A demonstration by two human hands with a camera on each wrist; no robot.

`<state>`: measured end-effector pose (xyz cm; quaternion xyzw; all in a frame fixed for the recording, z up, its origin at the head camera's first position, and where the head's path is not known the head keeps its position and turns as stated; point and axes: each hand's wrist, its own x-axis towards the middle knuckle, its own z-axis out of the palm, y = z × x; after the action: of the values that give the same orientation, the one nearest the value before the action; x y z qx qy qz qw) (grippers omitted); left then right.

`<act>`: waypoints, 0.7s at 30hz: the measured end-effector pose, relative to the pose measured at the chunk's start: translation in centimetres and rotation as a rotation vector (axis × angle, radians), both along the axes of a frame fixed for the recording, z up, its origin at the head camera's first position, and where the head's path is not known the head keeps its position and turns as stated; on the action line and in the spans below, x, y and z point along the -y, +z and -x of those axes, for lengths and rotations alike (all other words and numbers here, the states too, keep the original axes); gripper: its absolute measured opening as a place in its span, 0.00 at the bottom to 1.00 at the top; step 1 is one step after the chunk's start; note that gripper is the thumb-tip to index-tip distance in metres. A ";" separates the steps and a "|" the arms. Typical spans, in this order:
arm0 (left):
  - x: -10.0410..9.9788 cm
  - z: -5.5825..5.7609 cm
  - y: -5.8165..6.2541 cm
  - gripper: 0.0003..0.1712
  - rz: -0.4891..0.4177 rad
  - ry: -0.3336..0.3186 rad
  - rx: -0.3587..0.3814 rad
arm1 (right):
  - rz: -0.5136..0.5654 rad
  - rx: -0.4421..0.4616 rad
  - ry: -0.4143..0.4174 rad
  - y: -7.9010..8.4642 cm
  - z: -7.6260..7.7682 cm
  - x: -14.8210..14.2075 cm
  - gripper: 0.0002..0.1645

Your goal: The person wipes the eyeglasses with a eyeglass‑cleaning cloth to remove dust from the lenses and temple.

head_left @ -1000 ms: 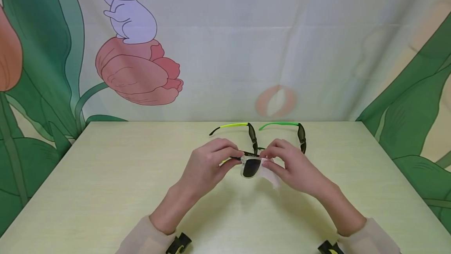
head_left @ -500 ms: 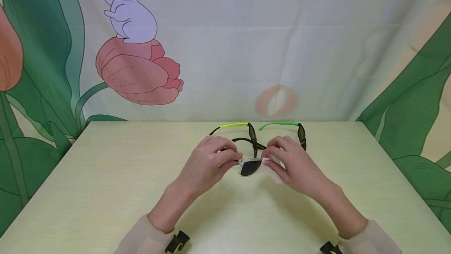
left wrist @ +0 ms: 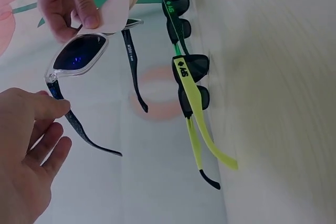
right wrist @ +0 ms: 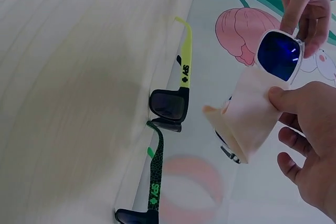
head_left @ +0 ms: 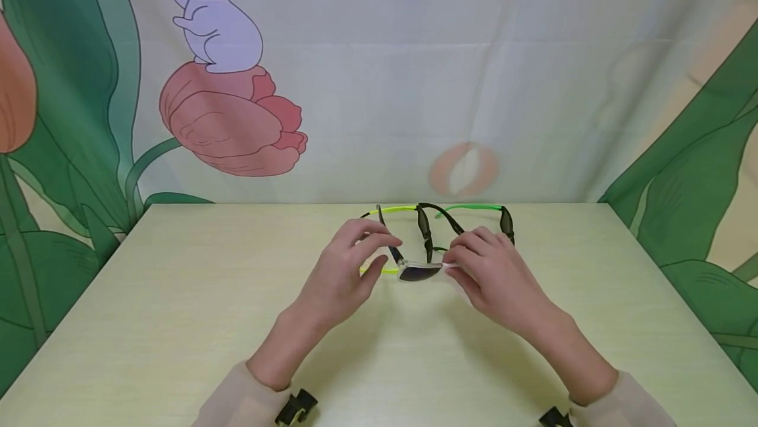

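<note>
Sunglasses (head_left: 419,274), clear-framed, are held up between the hands, off the bench (head_left: 177,322) and toward 5 o'clock from the centre of the head view. We see the left hand (head_left: 340,276) at their 9 o'clock with its grip loosely spread, thumb and forefinger parted beside the dark temple (left wrist: 77,125) near the hinge; how firmly it touches there, we cannot tell. At 3 o'clock the right hand (head_left: 494,276) has its grip pinching a pale cloth (right wrist: 252,114) wrapped over the far lens side. We judge the sunglasses light and stiff, probably plastic, and slick enough to twist if pinched at one spot, so the outer rim corner by the hinge seems the best hold. The unfolded temples would likely swing, and we would not lever on their thin tips. The tinted lens (right wrist: 280,55) looks glossy, easy to smudge or scratch; we would touch it only through the cloth, which looks soft and limp and wants thumb and finger on opposite faces. Toward 12 and 2 o'clock stand the yellow-armed pair (head_left: 424,229) and the green-armed pair (head_left: 507,223), near enough, we think, for a swinging temple to knock.
</note>
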<state>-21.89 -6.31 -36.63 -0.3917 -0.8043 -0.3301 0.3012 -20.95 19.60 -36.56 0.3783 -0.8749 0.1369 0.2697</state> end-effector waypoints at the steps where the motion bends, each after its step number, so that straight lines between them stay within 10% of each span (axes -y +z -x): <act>1: 0.0 0.0 -0.1 0.15 -0.038 0.005 0.034 | -0.003 -0.009 -0.005 0.0 0.0 0.0 0.06; 13: -0.5 -0.1 -1.5 0.11 -0.344 0.057 0.706 | -0.027 -0.064 -0.097 -0.2 -0.3 0.3 0.05; 21: -0.8 0.1 -1.7 0.21 -0.471 -0.116 1.094 | -0.085 -0.096 -0.149 -0.6 -0.4 0.8 0.06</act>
<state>-22.01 -5.50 -38.32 -0.1308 -0.7253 -0.6689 -0.0963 -20.53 18.79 -37.18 0.3296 -0.8917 0.0609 0.3043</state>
